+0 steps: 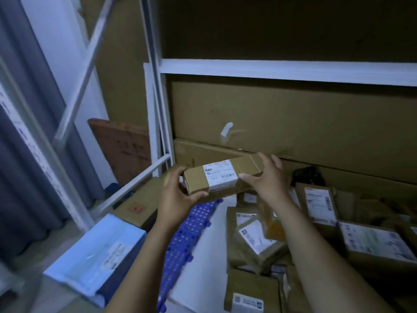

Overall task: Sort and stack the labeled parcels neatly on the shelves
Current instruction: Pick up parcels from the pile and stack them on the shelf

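Both hands hold 1 long cardboard parcel [222, 176] in the air in front of the white metal shelf [286, 70]. The left hand [178, 195] cups the parcel's left end, thumb curled under the near edge and fingers wrapped behind it. The right hand [269, 177] grips the right end, thumb on the near face and fingers bent over the top. A white shipping label [220, 175] (printed text and a small barcode, mostly too blurred to read) wraps over the parcel's middle.

Behind the parcel, large flat cardboard sheets [293, 118] stand against the back of the shelf. Below the right forearm lies a loose pile of labeled parcels [255, 240], several touching or overlapping, and a bigger labeled box [372, 242] sits at the right. A blue perforated plastic mat [187, 233] runs under the left forearm. At lower left a pale blue padded mailer [97, 251] lies beside a brown box [137, 207] at the foot of the shelf frame. A grey curtain [27, 136] hangs at the far left.
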